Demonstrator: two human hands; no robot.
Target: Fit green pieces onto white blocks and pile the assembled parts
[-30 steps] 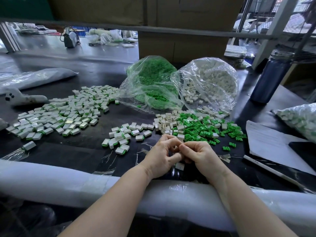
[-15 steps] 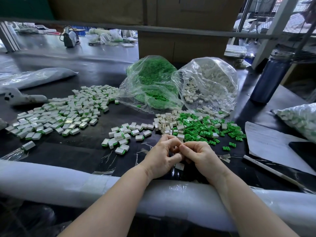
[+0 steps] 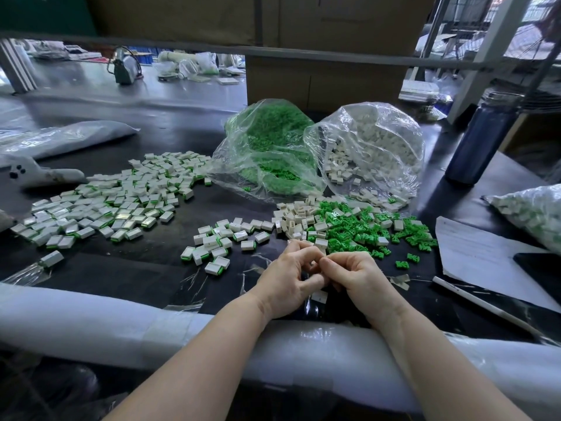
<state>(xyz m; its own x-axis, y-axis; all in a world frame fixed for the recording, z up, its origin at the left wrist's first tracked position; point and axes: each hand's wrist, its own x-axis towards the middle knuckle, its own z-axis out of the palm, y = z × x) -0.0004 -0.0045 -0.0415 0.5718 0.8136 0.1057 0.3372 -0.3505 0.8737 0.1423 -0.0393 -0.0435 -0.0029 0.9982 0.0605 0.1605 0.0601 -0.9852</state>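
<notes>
1. The left hand (image 3: 288, 278) and the right hand (image 3: 358, 278) meet fingertip to fingertip just above the near edge of the dark table (image 3: 127, 278), all fingers curled inward.
2. Whatever they pinch between them is hidden by the fingers; I cannot tell whether it is a block, a green piece or both.
3. One white block (image 3: 319, 298) lies on the table right below the two hands.
4. Loose green pieces (image 3: 361, 229) and bare white blocks (image 3: 296, 218) lie mixed in a heap just beyond the hands.
5. A small group of assembled parts (image 3: 218, 244) sits left of the heap; a far larger pile of assembled parts (image 3: 112, 205) spreads across the left of the table.
6. Behind the heap stand two clear bags touching each other: the green bag (image 3: 267, 153) on the left, the white bag (image 3: 373, 150) on the right, both open toward the person.
7. A dark bottle (image 3: 479, 141) stands at the far right, with a sheet of paper (image 3: 485, 256) lying nearer.
</notes>
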